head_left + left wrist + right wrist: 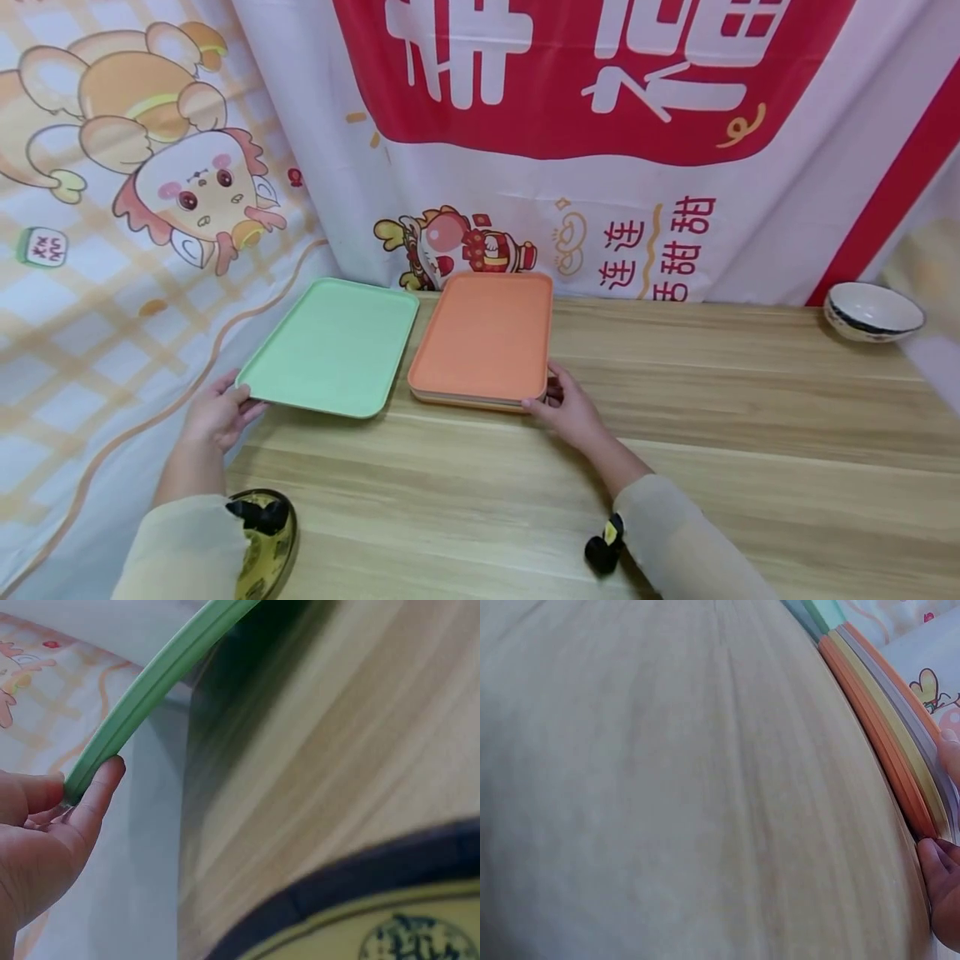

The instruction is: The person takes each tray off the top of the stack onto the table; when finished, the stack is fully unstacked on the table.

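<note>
A light green rectangular tray [330,346] is at the left of the table. My left hand [217,410] pinches its near left corner, thumb above and fingers below. In the left wrist view the green tray's edge [142,697] stands above the tabletop with a shadow under it. To its right lies a stack of trays [483,337], orange on top. Orange, greyish and yellow edges of the stack [889,727] show in the right wrist view. My right hand [573,408] grips the stack's near right corner; part of that hand is out of the right wrist view.
A white bowl with a dark patterned band [873,312] stands at the table's far right. A yellow, dark-rimmed round object [266,546] lies near the left sleeve, partly hidden. Printed cloths [570,192] hang behind and to the left of the wooden table [450,492].
</note>
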Available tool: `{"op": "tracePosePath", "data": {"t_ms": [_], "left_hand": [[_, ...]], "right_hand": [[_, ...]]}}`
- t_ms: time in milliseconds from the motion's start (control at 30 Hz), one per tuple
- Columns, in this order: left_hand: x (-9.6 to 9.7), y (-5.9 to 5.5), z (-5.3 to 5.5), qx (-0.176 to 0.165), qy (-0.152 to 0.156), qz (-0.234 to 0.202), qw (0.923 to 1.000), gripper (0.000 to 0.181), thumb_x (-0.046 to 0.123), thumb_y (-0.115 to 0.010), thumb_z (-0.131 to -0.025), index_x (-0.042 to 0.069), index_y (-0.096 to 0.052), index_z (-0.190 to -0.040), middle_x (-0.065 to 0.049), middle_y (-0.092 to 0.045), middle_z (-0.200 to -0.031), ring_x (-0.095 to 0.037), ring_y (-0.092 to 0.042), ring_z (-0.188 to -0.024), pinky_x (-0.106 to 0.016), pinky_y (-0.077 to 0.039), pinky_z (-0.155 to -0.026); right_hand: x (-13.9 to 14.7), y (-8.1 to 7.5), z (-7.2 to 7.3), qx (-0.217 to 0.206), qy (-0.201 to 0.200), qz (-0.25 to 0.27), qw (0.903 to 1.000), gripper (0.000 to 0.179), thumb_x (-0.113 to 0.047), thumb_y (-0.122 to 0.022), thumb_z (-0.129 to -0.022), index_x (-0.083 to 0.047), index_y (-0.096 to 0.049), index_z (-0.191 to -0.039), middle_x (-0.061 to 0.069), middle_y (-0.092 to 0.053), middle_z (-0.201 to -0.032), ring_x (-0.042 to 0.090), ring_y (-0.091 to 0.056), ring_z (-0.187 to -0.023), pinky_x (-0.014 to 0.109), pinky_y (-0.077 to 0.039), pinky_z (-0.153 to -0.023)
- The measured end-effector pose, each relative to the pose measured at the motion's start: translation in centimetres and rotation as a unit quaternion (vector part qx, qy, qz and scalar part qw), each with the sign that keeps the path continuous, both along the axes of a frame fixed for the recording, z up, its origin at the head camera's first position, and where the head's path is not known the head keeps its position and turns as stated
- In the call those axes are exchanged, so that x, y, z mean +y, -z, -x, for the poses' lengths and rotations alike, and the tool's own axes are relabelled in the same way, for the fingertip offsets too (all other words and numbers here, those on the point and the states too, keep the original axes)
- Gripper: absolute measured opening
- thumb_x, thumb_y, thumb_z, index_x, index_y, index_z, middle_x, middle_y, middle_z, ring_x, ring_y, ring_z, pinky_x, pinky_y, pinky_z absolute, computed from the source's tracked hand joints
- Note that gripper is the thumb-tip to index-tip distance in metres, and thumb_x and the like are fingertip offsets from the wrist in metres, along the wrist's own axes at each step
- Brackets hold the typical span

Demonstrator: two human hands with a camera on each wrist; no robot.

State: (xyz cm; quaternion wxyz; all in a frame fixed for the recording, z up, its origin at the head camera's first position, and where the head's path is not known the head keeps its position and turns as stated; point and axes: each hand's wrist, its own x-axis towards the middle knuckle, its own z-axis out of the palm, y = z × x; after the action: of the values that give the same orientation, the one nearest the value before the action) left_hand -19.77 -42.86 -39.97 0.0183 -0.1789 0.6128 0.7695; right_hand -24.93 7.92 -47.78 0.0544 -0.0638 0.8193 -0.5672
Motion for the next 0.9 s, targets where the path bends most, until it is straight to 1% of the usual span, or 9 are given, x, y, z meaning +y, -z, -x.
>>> {"op": "tracePosePath", "data": {"t_ms": [200,300,433,533,633,667,733,800,900], "left_hand": [[-0.3,1.0,0.4,-0.058,-0.032,0.037,0.9971,0.07,0.008,-0.043,-0.102,0.015,0.001,-0.157,0.007,-0.064,-0.077,-0.004,-0.068,-0.073,-0.018,-0.058,-0.083],[-0.4,1.3,0.7,-0.071,-0.036,0.059,0.9951,0.071,0.007,-0.046,-0.101,0.013,-0.002,-0.157,0.007,-0.064,-0.074,-0.003,-0.068,-0.069,-0.015,-0.059,-0.079],[-0.5,1.7,0.9,-0.082,-0.028,0.091,0.9921,0.072,0.003,-0.047,-0.1,0.009,-0.002,-0.156,0.014,-0.062,-0.071,-0.002,-0.068,-0.067,-0.014,-0.059,-0.076],[-0.6,2.0,1.1,-0.092,-0.027,0.116,0.9886,0.072,0.002,-0.049,-0.099,0.006,-0.005,-0.156,0.012,-0.059,-0.082,-0.001,-0.068,-0.068,-0.015,-0.059,-0.079],[-0.6,2.3,1.3,-0.107,-0.028,0.14,0.9839,0.07,0.002,-0.048,-0.099,0.004,-0.008,-0.156,-0.009,-0.056,-0.108,0.0,-0.066,-0.069,-0.016,-0.059,-0.08],[-0.6,2.5,1.4,-0.112,-0.029,0.147,0.9823,0.07,0.002,-0.048,-0.099,0.003,-0.009,-0.156,-0.018,-0.051,-0.119,0.0,-0.066,-0.068,-0.016,-0.059,-0.079],[-0.6,2.8,1.6,-0.121,-0.033,0.158,0.9795,0.068,0.001,-0.047,-0.099,0.002,-0.01,-0.156,-0.03,-0.036,-0.139,0.001,-0.065,-0.067,-0.016,-0.059,-0.078],[-0.6,3.1,1.7,-0.127,-0.041,0.168,0.9767,0.066,0.0,-0.046,-0.099,0.002,-0.012,-0.155,-0.031,-0.024,-0.15,0.002,-0.063,-0.065,-0.016,-0.059,-0.077],[-0.6,3.4,1.9,-0.128,-0.059,0.176,0.9743,0.064,-0.001,-0.047,-0.099,0.001,-0.016,-0.155,-0.031,-0.025,-0.151,0.003,-0.061,-0.063,-0.015,-0.059,-0.075]], "right_hand": [[0.3,-0.1,0.1,-0.009,0.003,-0.005,0.9999,0.086,-0.028,-0.076,-0.087,-0.009,-0.026,-0.154,0.02,-0.054,-0.138,0.032,-0.055,-0.125,0.044,-0.049,-0.107],[0.5,-0.2,0.1,-0.01,0.004,-0.009,0.9999,0.086,-0.031,-0.075,-0.087,-0.01,-0.026,-0.154,0.02,-0.054,-0.138,0.031,-0.055,-0.125,0.044,-0.049,-0.107],[0.5,-0.1,0.1,-0.009,0.005,-0.007,0.9999,0.085,-0.029,-0.075,-0.087,-0.011,-0.027,-0.154,0.019,-0.054,-0.138,0.032,-0.055,-0.126,0.044,-0.049,-0.107],[0.4,-0.1,0.1,-0.008,0.001,-0.001,1.0,0.084,-0.027,-0.075,-0.087,-0.011,-0.027,-0.154,0.02,-0.054,-0.139,0.032,-0.055,-0.126,0.044,-0.05,-0.106],[0.4,-0.1,0.1,-0.01,0.001,0.001,0.9999,0.084,-0.027,-0.076,-0.087,-0.011,-0.027,-0.154,0.019,-0.054,-0.139,0.032,-0.055,-0.126,0.044,-0.05,-0.106],[0.4,-0.1,0.1,-0.011,0.001,0.002,0.9999,0.084,-0.027,-0.076,-0.087,-0.012,-0.027,-0.154,0.019,-0.054,-0.139,0.032,-0.055,-0.126,0.044,-0.05,-0.106],[0.3,-0.1,0.0,-0.012,0.003,0.003,0.9999,0.084,-0.027,-0.076,-0.087,-0.012,-0.028,-0.154,0.019,-0.055,-0.138,0.032,-0.055,-0.126,0.044,-0.05,-0.106],[0.3,0.0,0.0,-0.01,0.003,0.004,0.9999,0.084,-0.026,-0.076,-0.087,-0.011,-0.028,-0.154,0.019,-0.055,-0.138,0.032,-0.055,-0.126,0.044,-0.05,-0.106],[0.2,0.0,0.0,-0.005,0.002,0.007,1.0,0.084,-0.025,-0.076,-0.087,-0.01,-0.028,-0.154,0.02,-0.055,-0.137,0.032,-0.056,-0.126,0.044,-0.05,-0.106]]}}
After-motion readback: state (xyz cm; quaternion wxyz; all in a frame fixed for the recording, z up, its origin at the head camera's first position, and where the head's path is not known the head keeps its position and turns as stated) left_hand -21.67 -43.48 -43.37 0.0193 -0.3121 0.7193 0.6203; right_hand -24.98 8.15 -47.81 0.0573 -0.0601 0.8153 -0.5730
